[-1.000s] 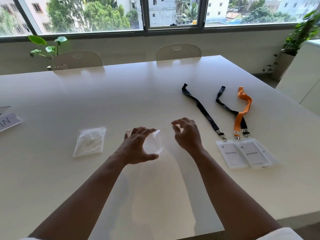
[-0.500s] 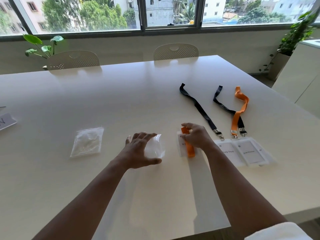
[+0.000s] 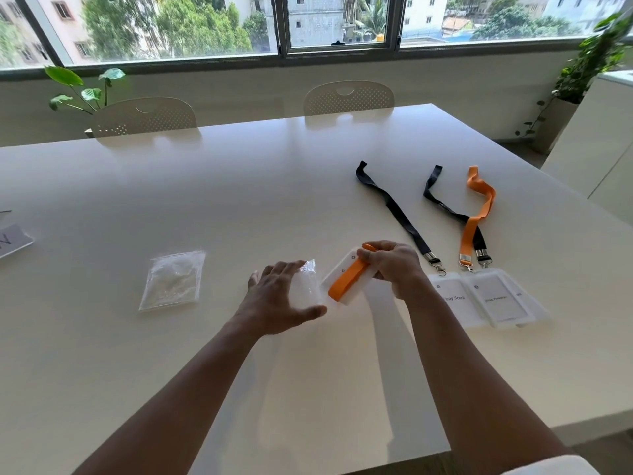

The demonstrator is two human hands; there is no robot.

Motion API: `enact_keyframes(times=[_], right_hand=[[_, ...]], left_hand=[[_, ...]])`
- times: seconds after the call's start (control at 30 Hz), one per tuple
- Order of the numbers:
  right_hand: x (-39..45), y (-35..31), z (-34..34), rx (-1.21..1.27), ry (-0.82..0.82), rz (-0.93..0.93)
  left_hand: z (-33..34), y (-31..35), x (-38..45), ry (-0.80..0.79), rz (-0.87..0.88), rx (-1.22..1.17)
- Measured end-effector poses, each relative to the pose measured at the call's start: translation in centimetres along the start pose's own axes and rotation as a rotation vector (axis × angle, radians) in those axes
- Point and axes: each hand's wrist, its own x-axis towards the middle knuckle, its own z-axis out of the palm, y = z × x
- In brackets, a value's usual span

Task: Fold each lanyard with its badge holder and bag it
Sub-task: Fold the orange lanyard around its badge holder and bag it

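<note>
My right hand (image 3: 392, 265) grips a badge holder with an orange lanyard folded (image 3: 346, 281) against it, lifted just above the white table (image 3: 274, 186) and tilted down to the left. Its lower end meets the mouth of a clear plastic bag (image 3: 306, 286), which my left hand (image 3: 281, 298) holds between thumb and fingers. To the right lie three more lanyards: a black lanyard (image 3: 394, 209), a second black lanyard (image 3: 445, 207) and an orange lanyard (image 3: 478, 214), each clipped to clear badge holders (image 3: 489, 299) that overlap.
A pile of clear bags (image 3: 173, 281) lies left of my hands. A paper card (image 3: 12, 240) sits at the table's left edge. Two chairs (image 3: 144, 116) stand at the far side under the window, with potted plants (image 3: 589, 60) in the corners.
My right hand picked up the folded orange lanyard and badge holder from the table and brought it left to the bag's mouth. My left hand kept holding the bag.
</note>
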Motion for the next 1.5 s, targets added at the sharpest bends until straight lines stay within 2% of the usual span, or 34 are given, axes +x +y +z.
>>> enact_keyframes(times=[0.2,0.53,0.8,0.9,1.0,1.07,1.27,1.5], right_hand=[[0.3,-0.3,0.2,0.078,0.012,-0.012],[-0.7,-0.2,1.3,0.038,-0.071,-0.006],[-2.4,-1.1,2.4,-0.03,-0.211,-0.048],[-2.5,-1.3,2.7,-0.041,-0.208,-0.061],[-2.2,-1.7,2.5,-0.117,-0.202,-0.091],[-2.0,-2.0,2.2,-0.178,-0.219,-0.118],[-1.7,-3.2,2.4,-0.31,-0.245,-0.175],[-1.8,-4.3,2.6,-0.446,-0.344,-0.212]], left_hand=[[0.3,0.2,0.3,0.026,0.002,-0.012],[0.7,1.0,0.8,0.085,0.043,-0.01],[0.5,2.1,1.4,0.123,0.025,-0.016],[0.0,2.6,1.6,0.052,-0.022,-0.191],[-1.0,2.5,2.0,-0.068,-0.138,-0.666],[-1.3,2.3,2.4,-0.1,-0.213,-0.852],[-1.2,2.4,3.0,-0.068,-0.297,-0.98],[-0.9,3.4,3.0,0.084,-0.31,-1.136]])
